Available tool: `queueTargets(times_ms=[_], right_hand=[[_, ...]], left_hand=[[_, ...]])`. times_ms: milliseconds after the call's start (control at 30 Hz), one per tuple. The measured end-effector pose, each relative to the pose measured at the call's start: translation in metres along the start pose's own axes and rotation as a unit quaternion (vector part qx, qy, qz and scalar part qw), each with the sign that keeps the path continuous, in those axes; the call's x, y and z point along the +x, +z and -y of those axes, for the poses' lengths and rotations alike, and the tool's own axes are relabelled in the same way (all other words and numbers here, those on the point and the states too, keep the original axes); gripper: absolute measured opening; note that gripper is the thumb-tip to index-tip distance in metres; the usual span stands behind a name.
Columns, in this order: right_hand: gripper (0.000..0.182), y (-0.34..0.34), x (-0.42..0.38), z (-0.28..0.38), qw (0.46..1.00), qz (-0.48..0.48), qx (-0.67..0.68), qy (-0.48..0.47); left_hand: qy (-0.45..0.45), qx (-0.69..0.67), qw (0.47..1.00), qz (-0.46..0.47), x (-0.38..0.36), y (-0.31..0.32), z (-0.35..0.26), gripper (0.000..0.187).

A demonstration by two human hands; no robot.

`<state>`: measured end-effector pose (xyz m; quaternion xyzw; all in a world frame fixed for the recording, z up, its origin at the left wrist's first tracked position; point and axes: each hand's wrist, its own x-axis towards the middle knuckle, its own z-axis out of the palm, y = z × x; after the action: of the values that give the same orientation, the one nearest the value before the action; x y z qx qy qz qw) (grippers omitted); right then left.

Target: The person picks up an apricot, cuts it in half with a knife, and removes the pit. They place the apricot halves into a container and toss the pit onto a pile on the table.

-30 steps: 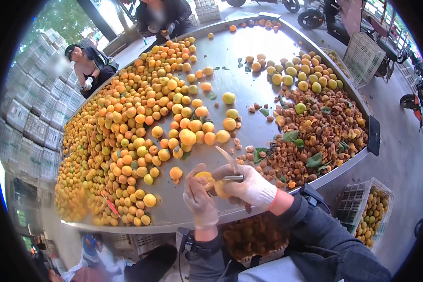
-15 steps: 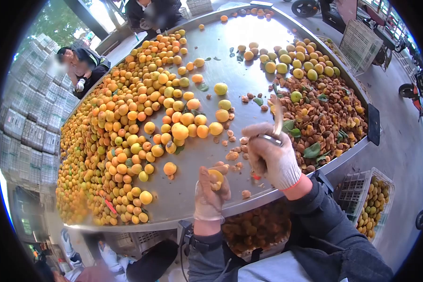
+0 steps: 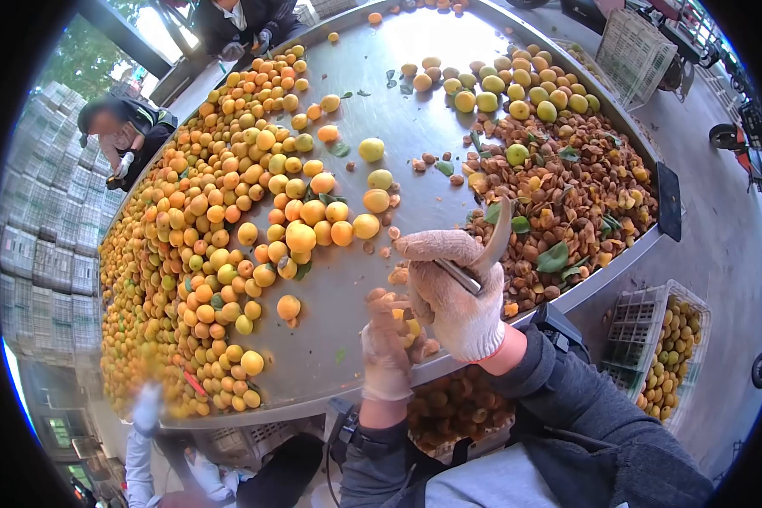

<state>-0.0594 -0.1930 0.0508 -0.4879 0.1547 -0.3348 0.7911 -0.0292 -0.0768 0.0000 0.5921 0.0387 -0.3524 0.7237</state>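
Steel table [image 3: 415, 110], round, heaped w/ apricots [image 3: 229, 212] on left & pits [image 3: 567, 212] far right. Left hand [image 3: 387, 351], gloved, curls round a cut apricot [image 3: 408, 326] at near edge; right hand [image 3: 453, 292] is fisted on a curved knife [image 3: 483, 254], blade up. Risk: blade sits close to left fingers, a slip on wet fruit could cut the glove. No readable labels or writing.
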Motion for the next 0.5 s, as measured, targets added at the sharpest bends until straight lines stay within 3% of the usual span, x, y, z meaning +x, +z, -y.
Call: queueTargets(times_ms=[100, 167, 267, 300, 333, 367, 400, 500], right_hand=[[0.019, -0.001, 0.0, -0.011, 0.998, 0.025, 0.03, -0.054], [0.023, -0.005, 0.004, -0.013, 0.958, 0.114, -0.16, -0.211], [0.028, -0.003, 0.002, -0.01, 0.946, 0.148, -0.196, -0.213], [0.022, -0.003, 0.003, -0.014, 0.984, 0.098, -0.095, -0.11], [0.022, -0.002, 0.006, -0.017, 0.985, 0.099, -0.094, -0.109], [0.02, 0.0, 0.013, -0.017, 0.998, 0.023, 0.052, 0.026], [0.018, 0.002, 0.02, -0.018, 0.966, -0.053, 0.195, 0.16], [0.02, -0.002, 0.029, -0.028, 0.941, -0.105, 0.256, 0.195]], left_hand=[[0.019, 0.032, 0.999, -0.034, 0.002, -0.006, 0.006, 0.05], [0.086, 0.091, 0.992, -0.001, 0.009, -0.016, 0.02, 0.047], [0.156, 0.083, 0.984, 0.018, 0.013, -0.02, 0.025, 0.044], [0.156, 0.083, 0.984, 0.017, 0.011, -0.019, 0.019, 0.044], [0.068, 0.032, 0.997, 0.001, 0.007, -0.017, 0.008, 0.042], [-0.019, -0.019, 1.0, -0.015, 0.005, -0.016, 0.001, 0.039], [-0.017, -0.019, 1.0, -0.015, 0.005, -0.016, 0.003, 0.039], [0.067, -0.044, 0.997, -0.002, 0.013, -0.021, 0.014, 0.037]])
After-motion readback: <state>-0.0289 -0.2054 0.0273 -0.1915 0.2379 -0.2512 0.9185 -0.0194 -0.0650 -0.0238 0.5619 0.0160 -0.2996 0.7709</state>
